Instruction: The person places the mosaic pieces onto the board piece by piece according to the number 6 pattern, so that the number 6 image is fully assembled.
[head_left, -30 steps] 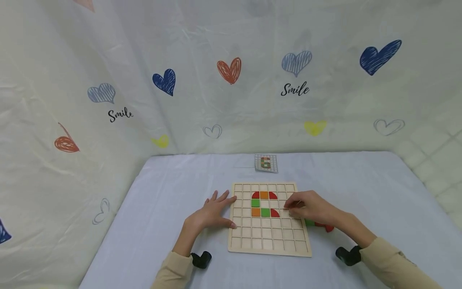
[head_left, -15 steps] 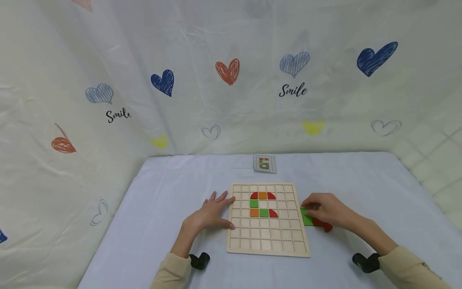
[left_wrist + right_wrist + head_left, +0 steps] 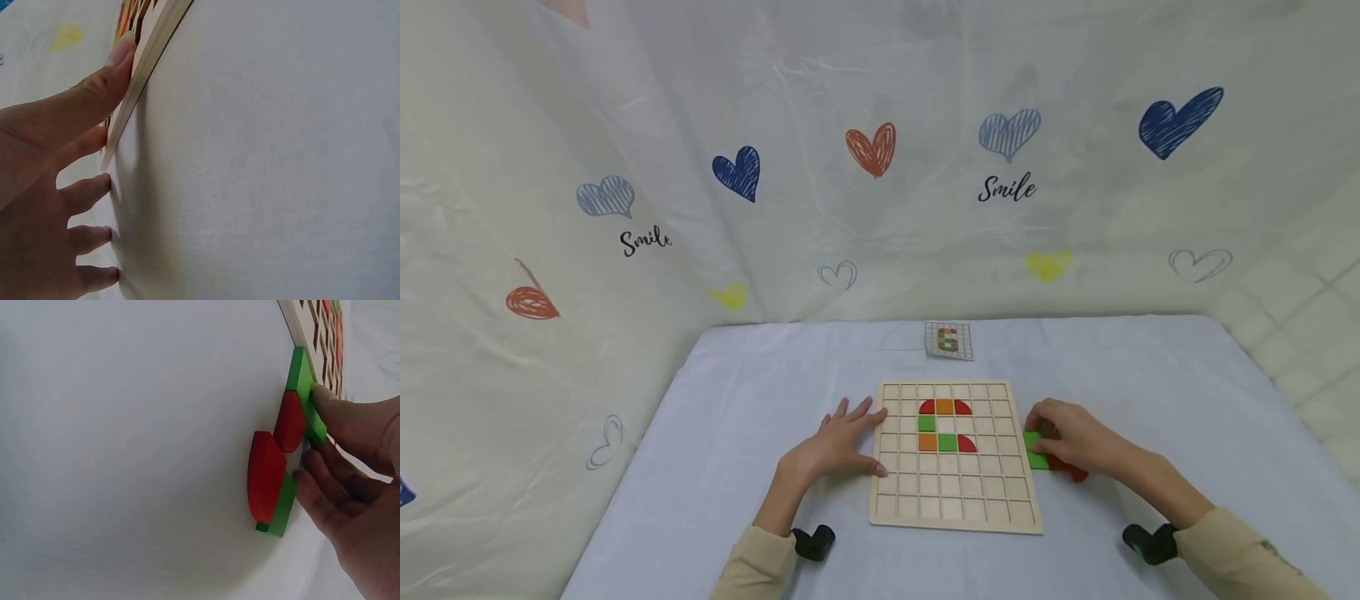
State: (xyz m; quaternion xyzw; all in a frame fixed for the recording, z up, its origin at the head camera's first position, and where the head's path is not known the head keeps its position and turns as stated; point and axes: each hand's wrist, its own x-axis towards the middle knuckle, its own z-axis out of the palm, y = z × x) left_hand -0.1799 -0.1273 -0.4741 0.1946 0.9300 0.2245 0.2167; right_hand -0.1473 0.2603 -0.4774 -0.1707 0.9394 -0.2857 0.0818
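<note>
A wooden grid board (image 3: 955, 486) holds several red, orange and green pieces laid out in its cells. My left hand (image 3: 829, 448) is spread along the left edge, thumb and index finger touching the board's rim (image 3: 159, 44). To the right of the board, my right hand (image 3: 1075, 435) pinches a green block (image 3: 317, 422) between thumb and fingers, low over the table. Red rounded blocks (image 3: 267, 478) and another green block (image 3: 284, 509) lie close by its fingertips. The fingers partly hide this group from the head camera.
A small card (image 3: 949, 341) printed with a coloured pattern on a grid lies behind the board. White cloth (image 3: 760, 392) covers the table. A hanging sheet (image 3: 797, 217) with hearts stands behind it.
My right hand has moved from over the board's right side to the loose blocks beside it, and now pinches a green one. The left hand stays at the board's edge.
</note>
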